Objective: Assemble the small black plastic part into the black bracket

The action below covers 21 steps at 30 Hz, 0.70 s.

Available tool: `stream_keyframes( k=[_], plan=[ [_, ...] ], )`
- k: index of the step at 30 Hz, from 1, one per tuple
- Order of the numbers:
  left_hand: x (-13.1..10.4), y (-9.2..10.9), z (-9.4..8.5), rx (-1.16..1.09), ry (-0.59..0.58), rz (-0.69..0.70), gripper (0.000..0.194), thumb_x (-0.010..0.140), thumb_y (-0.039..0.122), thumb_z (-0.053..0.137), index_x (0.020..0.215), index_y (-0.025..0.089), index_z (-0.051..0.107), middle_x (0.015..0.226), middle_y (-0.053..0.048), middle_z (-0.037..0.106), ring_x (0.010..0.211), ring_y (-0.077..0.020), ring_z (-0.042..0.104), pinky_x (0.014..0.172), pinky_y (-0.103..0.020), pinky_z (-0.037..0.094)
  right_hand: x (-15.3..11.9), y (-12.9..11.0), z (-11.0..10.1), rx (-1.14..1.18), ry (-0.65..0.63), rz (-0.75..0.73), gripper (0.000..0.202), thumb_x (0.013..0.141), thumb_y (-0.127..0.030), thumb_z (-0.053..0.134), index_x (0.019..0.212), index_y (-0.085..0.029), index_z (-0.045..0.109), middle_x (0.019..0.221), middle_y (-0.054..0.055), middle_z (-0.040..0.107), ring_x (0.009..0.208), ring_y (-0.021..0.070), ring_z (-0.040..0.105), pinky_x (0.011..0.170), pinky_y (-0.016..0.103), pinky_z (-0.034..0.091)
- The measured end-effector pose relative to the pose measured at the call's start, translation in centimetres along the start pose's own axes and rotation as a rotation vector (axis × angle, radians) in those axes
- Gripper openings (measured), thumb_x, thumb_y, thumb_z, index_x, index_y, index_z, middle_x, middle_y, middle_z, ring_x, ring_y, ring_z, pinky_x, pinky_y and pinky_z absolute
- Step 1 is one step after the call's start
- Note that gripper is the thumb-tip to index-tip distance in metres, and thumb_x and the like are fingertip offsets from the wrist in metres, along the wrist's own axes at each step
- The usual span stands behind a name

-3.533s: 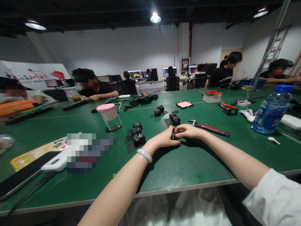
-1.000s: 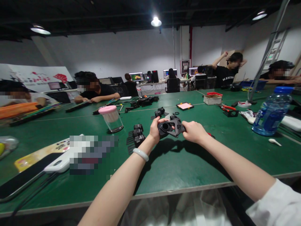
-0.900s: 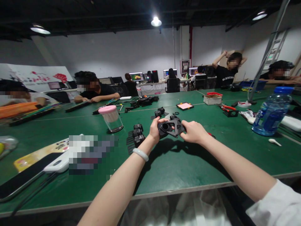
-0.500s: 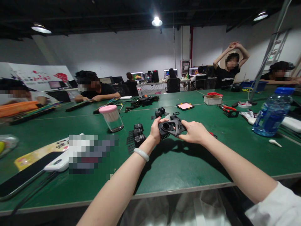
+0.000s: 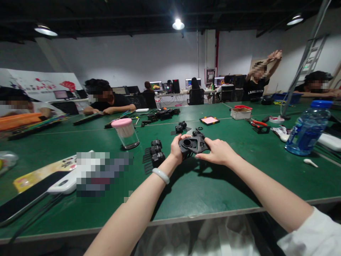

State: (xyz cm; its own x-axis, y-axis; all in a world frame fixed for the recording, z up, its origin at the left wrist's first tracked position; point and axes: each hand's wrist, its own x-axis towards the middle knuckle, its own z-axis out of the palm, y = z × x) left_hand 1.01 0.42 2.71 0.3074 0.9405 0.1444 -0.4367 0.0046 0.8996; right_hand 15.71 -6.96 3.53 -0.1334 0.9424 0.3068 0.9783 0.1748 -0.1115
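Observation:
My left hand grips the left end of a black plastic part with a round ring-shaped opening and a triangular frame. On the part's right side, my right hand is closed, with the thumb below and the fingers at its upper edge. The part is held just above the green table. Left of my left hand stand several black finned pieces in a row. Beyond the hands are another black finned piece and a small black ring.
A glass jar with a pink lid stands left; a blue-capped water bottle stands right. Farther back are a shallow pink-lined frame, a small box and red-handled pliers. A phone lies at left. Several people sit around.
My right thumb has shifted left along the underside of the black part, which stays in nearly the same place. At the back right, a person's raised arms have swung to the right.

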Motion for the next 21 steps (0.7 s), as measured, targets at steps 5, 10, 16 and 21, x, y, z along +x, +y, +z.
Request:
stream_keyframes(
  k=[5, 10, 16, 21],
  plan=[
    [0.1, -0.73, 0.07, -0.062, 0.038, 0.087, 0.025, 0.064, 0.028, 0.032, 0.061, 0.012, 0.051, 0.058, 0.0, 0.054, 0.057, -0.011, 0.05, 0.061, -0.023, 0.039, 0.03, 0.34, 0.27, -0.002, 0.025, -0.022, 0.072, 0.052, -0.075, 0.02, 0.09, -0.018, 0.045, 0.076, 0.009, 0.058, 0.072, 0.0231, 0.055, 0.055, 0.024, 0.034],
    [-0.09, -0.97, 0.07, -0.077, 0.02, 0.148, 0.023, 0.063, 0.026, 0.033, 0.061, 0.013, 0.051, 0.06, 0.0, 0.054, 0.059, -0.0113, 0.05, 0.062, -0.023, 0.038, 0.01, 0.44, 0.41, -0.007, 0.054, -0.04, 0.071, 0.052, -0.075, 0.019, 0.088, -0.019, 0.045, 0.071, 0.008, 0.059, 0.068, 0.0226, 0.056, 0.05, 0.023, 0.032],
    [-0.51, -0.98, 0.43, 0.017, 0.094, 0.21, 0.028, 0.065, 0.028, 0.03, 0.062, 0.012, 0.052, 0.063, -0.002, 0.055, 0.063, -0.0131, 0.051, 0.065, -0.025, 0.038, -0.01, 0.33, 0.45, -0.012, 0.062, -0.033, 0.07, 0.052, -0.074, 0.022, 0.088, -0.019, 0.045, 0.07, 0.008, 0.059, 0.066, 0.0216, 0.056, 0.049, 0.022, 0.03],
    [-0.53, -1.01, 0.41, 0.045, 0.069, 0.292, 0.027, 0.066, 0.026, 0.029, 0.063, 0.013, 0.052, 0.065, -0.001, 0.054, 0.065, -0.0119, 0.05, 0.067, -0.023, 0.037, 0.06, 0.38, 0.6, -0.002, 0.085, -0.041, 0.067, 0.053, -0.072, 0.026, 0.088, -0.018, 0.045, 0.07, 0.008, 0.059, 0.066, 0.0204, 0.056, 0.049, 0.021, 0.029]
  ],
)
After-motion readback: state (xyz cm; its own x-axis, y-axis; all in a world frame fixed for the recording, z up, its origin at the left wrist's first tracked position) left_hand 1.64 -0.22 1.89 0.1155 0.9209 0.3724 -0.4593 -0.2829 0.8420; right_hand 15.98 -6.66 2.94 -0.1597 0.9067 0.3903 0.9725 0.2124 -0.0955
